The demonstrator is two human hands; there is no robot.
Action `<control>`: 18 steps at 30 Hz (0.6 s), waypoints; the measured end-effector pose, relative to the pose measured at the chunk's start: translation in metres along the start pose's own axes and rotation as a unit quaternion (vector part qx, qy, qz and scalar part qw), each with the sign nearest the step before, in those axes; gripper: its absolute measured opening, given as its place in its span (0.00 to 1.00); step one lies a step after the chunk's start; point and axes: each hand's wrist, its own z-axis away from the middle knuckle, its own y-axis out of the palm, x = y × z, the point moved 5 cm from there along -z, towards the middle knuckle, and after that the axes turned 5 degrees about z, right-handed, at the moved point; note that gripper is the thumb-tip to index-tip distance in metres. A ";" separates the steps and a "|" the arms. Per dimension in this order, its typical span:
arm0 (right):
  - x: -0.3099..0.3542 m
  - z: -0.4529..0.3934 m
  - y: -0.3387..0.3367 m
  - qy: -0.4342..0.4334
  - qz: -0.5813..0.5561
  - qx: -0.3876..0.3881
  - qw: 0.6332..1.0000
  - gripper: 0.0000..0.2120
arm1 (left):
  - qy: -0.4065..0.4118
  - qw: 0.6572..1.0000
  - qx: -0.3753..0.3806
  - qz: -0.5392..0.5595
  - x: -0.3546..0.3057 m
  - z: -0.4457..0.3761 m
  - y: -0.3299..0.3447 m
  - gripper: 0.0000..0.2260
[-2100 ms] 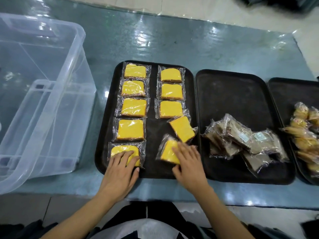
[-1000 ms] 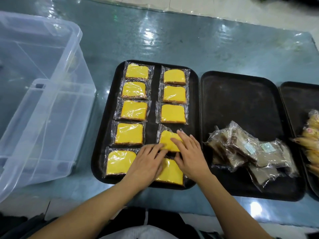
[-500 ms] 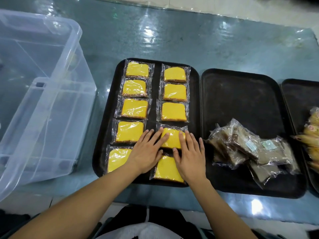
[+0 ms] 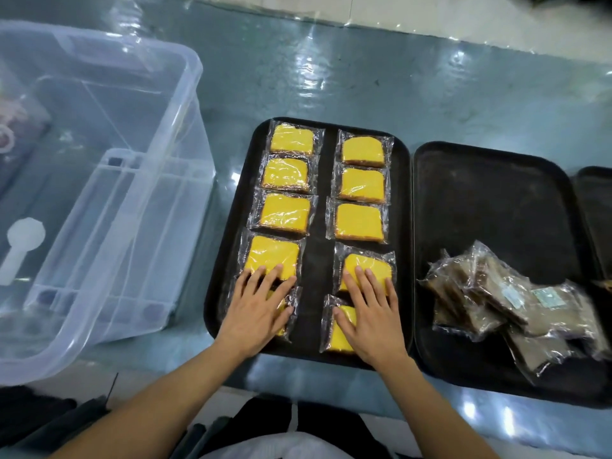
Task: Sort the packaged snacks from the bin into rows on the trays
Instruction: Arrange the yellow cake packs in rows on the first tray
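Note:
Several clear-wrapped yellow cake slices (image 4: 359, 220) lie in two columns on a black tray (image 4: 323, 256). My left hand (image 4: 256, 308) lies flat with spread fingers over the nearest slice of the left column, its fingertips touching the slice beyond it (image 4: 271, 256). My right hand (image 4: 372, 314) lies flat on the two nearest slices of the right column (image 4: 367, 266), covering most of the front one (image 4: 337, 336). A pile of brown wrapped snacks (image 4: 510, 299) sits on the middle black tray (image 4: 490, 207).
A large clear plastic bin (image 4: 96, 180) stands at the left on the blue-green table. A third black tray (image 4: 594, 200) shows at the right edge. The table's front edge runs just below the trays, with dark clothing beneath.
My left hand moved from the right column back to the left column's nearest slices. The two loose slices in the right column now lie straighter under my right hand.

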 end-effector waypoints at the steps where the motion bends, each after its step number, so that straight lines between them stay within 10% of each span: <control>1: 0.001 -0.001 -0.003 0.003 -0.003 -0.003 1.000 0.33 | 0.000 1.000 -0.012 0.008 0.000 -0.001 -0.003 0.25; 18: -0.060 -0.259 -0.081 0.014 -0.058 -0.055 0.997 0.23 | -0.114 0.976 -0.141 0.119 0.058 -0.248 -0.099 0.20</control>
